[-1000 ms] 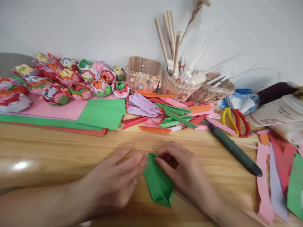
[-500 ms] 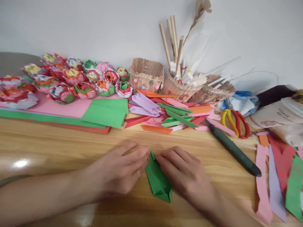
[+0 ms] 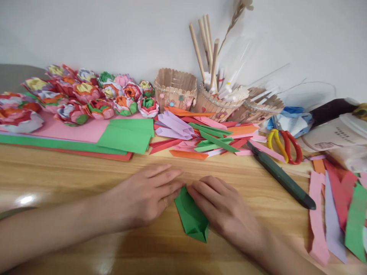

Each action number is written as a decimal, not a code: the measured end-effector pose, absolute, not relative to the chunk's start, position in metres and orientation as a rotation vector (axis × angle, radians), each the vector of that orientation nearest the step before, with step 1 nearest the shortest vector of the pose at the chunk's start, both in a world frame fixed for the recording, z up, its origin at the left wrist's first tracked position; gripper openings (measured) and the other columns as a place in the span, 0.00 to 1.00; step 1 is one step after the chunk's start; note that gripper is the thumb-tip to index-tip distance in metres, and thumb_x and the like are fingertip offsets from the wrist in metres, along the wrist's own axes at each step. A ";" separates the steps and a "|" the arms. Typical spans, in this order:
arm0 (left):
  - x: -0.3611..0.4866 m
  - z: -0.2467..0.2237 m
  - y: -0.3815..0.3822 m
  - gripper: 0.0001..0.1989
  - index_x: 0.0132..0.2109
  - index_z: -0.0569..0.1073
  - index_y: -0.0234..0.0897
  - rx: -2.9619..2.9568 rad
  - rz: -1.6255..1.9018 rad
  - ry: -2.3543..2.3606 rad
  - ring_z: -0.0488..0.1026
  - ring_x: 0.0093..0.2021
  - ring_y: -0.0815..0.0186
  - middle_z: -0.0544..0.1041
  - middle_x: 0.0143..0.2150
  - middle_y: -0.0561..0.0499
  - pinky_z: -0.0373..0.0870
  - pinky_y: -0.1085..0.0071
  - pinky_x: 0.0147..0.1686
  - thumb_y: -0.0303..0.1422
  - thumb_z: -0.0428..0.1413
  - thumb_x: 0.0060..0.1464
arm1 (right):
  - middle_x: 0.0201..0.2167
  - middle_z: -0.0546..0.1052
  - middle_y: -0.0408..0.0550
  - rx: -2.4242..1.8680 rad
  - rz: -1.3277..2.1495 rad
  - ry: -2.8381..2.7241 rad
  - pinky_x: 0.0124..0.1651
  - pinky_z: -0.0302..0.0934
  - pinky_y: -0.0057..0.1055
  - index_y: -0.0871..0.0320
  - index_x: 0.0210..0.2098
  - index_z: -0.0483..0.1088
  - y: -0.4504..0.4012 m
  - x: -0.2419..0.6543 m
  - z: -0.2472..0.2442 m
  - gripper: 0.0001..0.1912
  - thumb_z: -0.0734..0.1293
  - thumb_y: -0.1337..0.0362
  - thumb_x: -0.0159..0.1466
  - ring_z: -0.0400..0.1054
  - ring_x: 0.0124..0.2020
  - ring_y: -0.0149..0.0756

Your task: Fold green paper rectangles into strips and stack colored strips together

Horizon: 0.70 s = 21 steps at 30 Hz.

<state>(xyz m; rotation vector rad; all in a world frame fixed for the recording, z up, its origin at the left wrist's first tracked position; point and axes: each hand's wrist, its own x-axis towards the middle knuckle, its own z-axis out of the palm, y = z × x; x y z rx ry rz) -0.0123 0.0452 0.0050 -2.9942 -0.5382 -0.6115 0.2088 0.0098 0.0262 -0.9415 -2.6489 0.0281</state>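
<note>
A folded piece of green paper [image 3: 192,215] lies on the table between my hands, its top end narrowed to a point and its lower end showing a small folded pocket. At that top point are the fingertips of my left hand [image 3: 156,194], which wears a ring; its outer fingers stretch out, fanned, and the thumb is hidden. My right hand [image 3: 222,204] has its fingers bent and pressed together, gripping the upper right edge of the paper. The palm of my right hand covers part of that edge.
Behind are folded strips [image 3: 213,133], green sheets [image 3: 126,133] and several paper flowers [image 3: 94,109]. Stick baskets [image 3: 174,89] stand along the wall. To the right lie a dark-handled cutter [image 3: 283,177], scissors [image 3: 291,147], paper strips [image 3: 318,217] and a tipped white cup [image 3: 335,133].
My left hand has shifted slightly up and its fingers have spread a little more. My right hand stays along the green paper's right edge. The view has tilted slightly.
</note>
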 end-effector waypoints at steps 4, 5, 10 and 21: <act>-0.016 0.003 0.050 0.17 0.49 0.74 0.35 -3.025 -0.554 -0.496 0.64 0.59 0.59 0.76 0.52 0.54 0.56 0.61 0.60 0.28 0.41 0.68 | 0.31 0.76 0.51 -0.952 0.074 -2.674 0.35 0.65 0.34 0.65 0.38 0.72 0.010 0.210 0.030 0.18 0.52 0.73 0.70 0.68 0.34 0.38; -0.017 0.003 0.051 0.16 0.49 0.74 0.35 -3.034 -0.550 -0.491 0.63 0.60 0.59 0.76 0.52 0.54 0.55 0.61 0.60 0.29 0.41 0.68 | 0.31 0.76 0.51 -0.946 0.081 -2.677 0.35 0.65 0.34 0.66 0.39 0.72 0.010 0.212 0.030 0.17 0.52 0.73 0.70 0.68 0.34 0.38; -0.015 0.002 0.049 0.17 0.49 0.75 0.34 -3.012 -0.555 -0.499 0.64 0.60 0.59 0.76 0.52 0.51 0.55 0.62 0.61 0.29 0.41 0.68 | 0.36 0.76 0.54 -0.930 0.157 -2.685 0.40 0.66 0.37 0.67 0.45 0.70 0.005 0.222 0.029 0.16 0.52 0.71 0.70 0.67 0.39 0.40; -0.014 0.007 0.045 0.17 0.46 0.75 0.33 -2.905 -0.615 -0.428 0.68 0.56 0.59 0.78 0.48 0.49 0.56 0.54 0.61 0.26 0.41 0.67 | 0.36 0.74 0.53 -1.110 0.104 -2.634 0.36 0.65 0.38 0.60 0.40 0.71 -0.005 0.235 0.041 0.15 0.53 0.71 0.68 0.68 0.37 0.40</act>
